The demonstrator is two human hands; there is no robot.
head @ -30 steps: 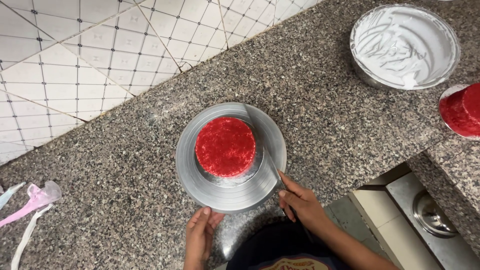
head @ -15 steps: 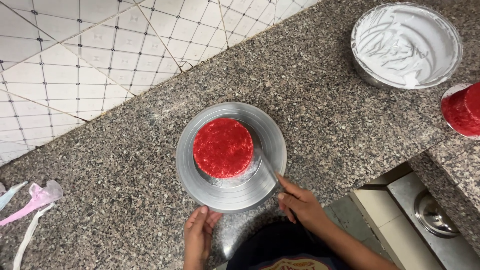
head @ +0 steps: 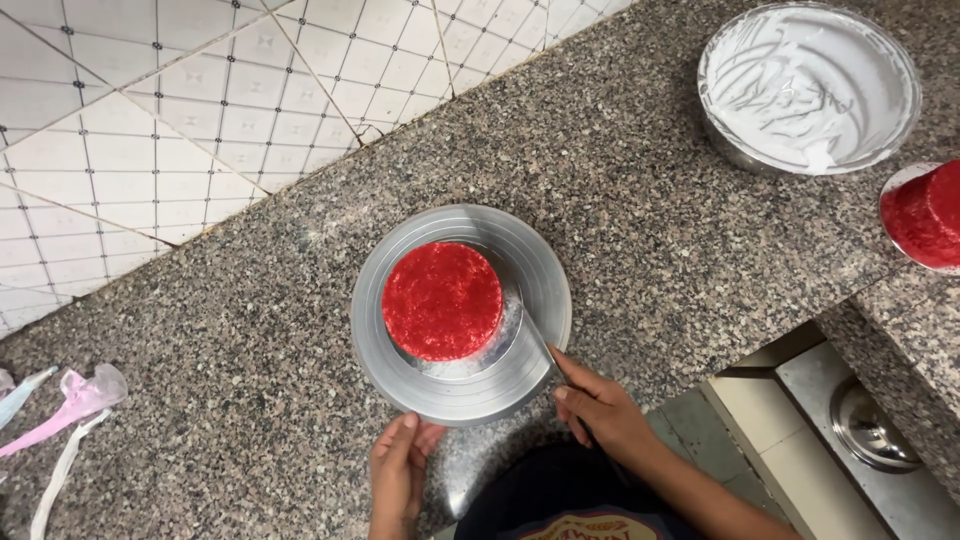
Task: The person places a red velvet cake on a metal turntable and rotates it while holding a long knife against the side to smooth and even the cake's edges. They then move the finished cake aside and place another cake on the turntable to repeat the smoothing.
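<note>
At far left on the speckled granite worktop (head: 200, 400): pink and pale piping bags (head: 70, 405), crumpled, lying flat, well apart from everything else. Behind, white tiled wall (head: 150, 120) with small dark dots at the joints.

Near bottom centre: left hand (head: 398, 475), fingers loosely extended and open, fingertips touching the near rim of the round metal turntable (head: 540, 270); nothing held.

At centre: red cake layer (head: 441, 299), round, flat-topped, seated on a silver cake board (head: 500, 340) on the turntable, slightly left of the disc's middle. Cake just beyond both hands, between them and the wall.

Right of centre, low: right hand (head: 600, 410), fingers curled closed around the handle of a thin metal spatula (head: 537, 335), blade angled up toward the cake's right-hand base, over the board.

At upper right: steel bowl (head: 720, 120), smeared inside with white cream, well apart from the hands.

At right edge: second red cake (head: 925, 215) on a white plate, partly cut off.

At lower right, below the worktop's edge: steel sink (head: 870, 440), partly seen.
</note>
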